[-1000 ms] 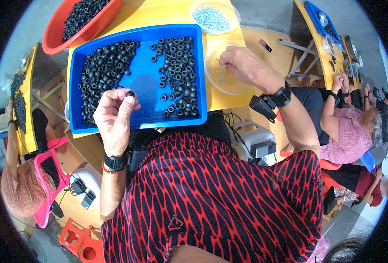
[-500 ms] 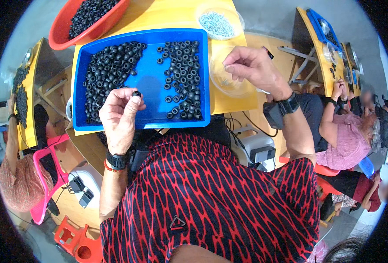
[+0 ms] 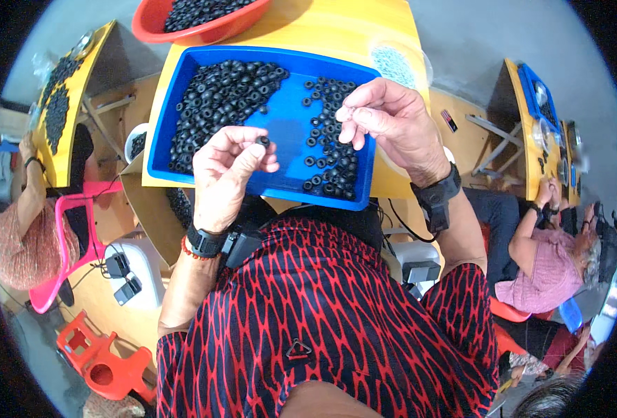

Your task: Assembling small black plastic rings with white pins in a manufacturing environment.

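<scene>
Nearest the wearer, the left hand [image 3: 225, 174] hangs over the near rim of the shallow blue plastic tray [image 3: 287, 129], its fingers pinched shut on one small black rubber ring [image 3: 262, 141] held between thumb and forefinger. The ring sits just above the tray's near edge; it is too small to tell which way its hole faces. A black wristband and a red bead bracelet [image 3: 195, 251] circle that wrist.

The right hand [image 3: 392, 122] hovers over the tray's right side, fingertips drawn together near the thumb; whether they grip anything cannot be told, since nothing shows between them. A black strap with a small box [image 3: 435, 202] wraps that wrist.

Inside the tray, a dense heap of black rings [image 3: 218, 104] fills the left part, and a looser band of rings [image 3: 329, 139] runs along the right, partly hidden by the right hand. The tray's long axis runs left to right across the yellow bench [image 3: 322, 28].

Beyond the tray's far rim stands a red plastic basin of black rings [image 3: 197, 14], and to the far right of the tray a clear round dish of pale small parts [image 3: 395, 63].
</scene>
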A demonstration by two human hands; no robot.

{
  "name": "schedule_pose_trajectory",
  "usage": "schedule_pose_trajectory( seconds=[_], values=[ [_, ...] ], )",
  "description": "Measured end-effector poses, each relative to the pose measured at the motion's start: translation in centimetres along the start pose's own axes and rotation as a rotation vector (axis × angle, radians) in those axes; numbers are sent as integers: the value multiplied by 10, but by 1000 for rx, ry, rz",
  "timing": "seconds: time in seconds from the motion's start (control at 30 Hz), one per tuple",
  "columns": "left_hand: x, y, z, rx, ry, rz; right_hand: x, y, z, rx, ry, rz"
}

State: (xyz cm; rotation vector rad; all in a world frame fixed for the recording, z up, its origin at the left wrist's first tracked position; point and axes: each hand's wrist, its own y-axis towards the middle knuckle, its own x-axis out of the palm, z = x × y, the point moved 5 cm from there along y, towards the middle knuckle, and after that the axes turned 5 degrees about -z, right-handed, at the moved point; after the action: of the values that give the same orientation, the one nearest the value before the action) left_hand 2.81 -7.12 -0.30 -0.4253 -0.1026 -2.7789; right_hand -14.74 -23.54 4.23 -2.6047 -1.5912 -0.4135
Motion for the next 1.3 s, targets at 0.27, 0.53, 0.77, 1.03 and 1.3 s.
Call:
schedule_pose_trajectory(
  seconds=[0.27,0.53,0.77,1.03,1.3],
  values=[
    [-7,-7,3,-9,-76,17,37,35,15,-52,-82,-118],
    [-14,-10,4,-18,-166,63,68,46,27,-70,-182,-159],
    [-19,-13,1,6,-180,62,81,54,36,-53,-325,-171],
    [-17,-14,-1,-26,-258,62,87,52,28,-245,-608,-192],
    [-20,-14,0,17,-340,57,92,48,24,-237,-581,-174]
  ],
)
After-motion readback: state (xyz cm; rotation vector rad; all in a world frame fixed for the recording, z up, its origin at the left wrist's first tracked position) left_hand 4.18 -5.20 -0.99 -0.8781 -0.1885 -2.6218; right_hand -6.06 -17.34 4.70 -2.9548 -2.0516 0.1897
